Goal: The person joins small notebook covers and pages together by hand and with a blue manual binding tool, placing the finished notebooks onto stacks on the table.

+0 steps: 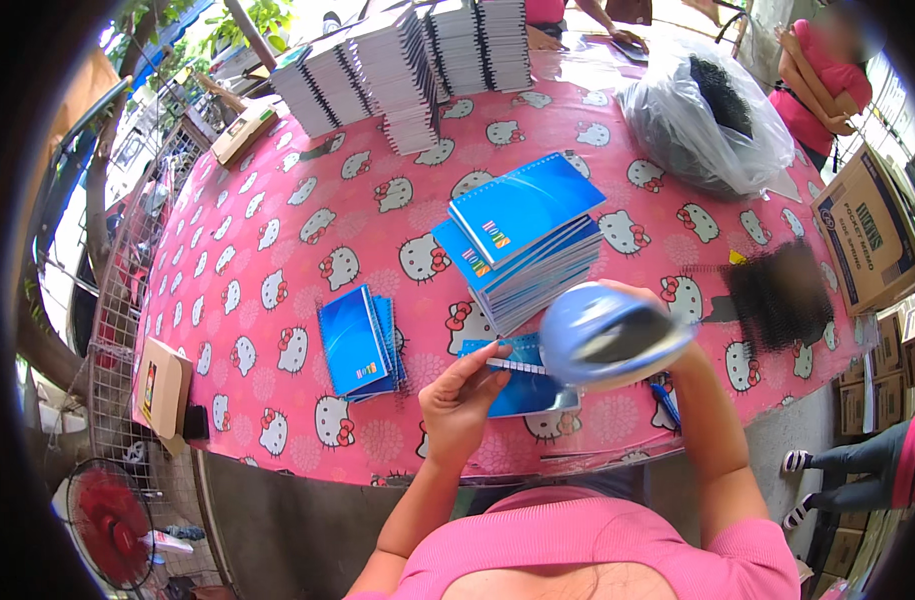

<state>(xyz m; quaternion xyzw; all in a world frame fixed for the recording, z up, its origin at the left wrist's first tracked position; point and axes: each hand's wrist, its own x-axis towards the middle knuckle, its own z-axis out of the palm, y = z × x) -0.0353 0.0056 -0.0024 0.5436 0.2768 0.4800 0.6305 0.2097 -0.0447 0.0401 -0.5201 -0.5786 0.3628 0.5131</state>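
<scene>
My left hand is closed, thumb and fingers pinching the end of a narrow white strip with dark marks. The strip lies across a blue spiral-holed notebook flat on the table before me. Over the notebook's right part, my right hand grips a rounded blue-and-white object with a dark opening; motion blur hides its kind. Beyond it stands a stack of blue notebooks. Left of my left hand lies a smaller pile of blue notebooks. A blue pen rests near my right forearm.
Pink patterned cloth covers the table. Tall stacks of bound paper stand at the back. Black binding coils lie right, below a plastic bag. A carton stands far right. Other people are beyond the table and at right.
</scene>
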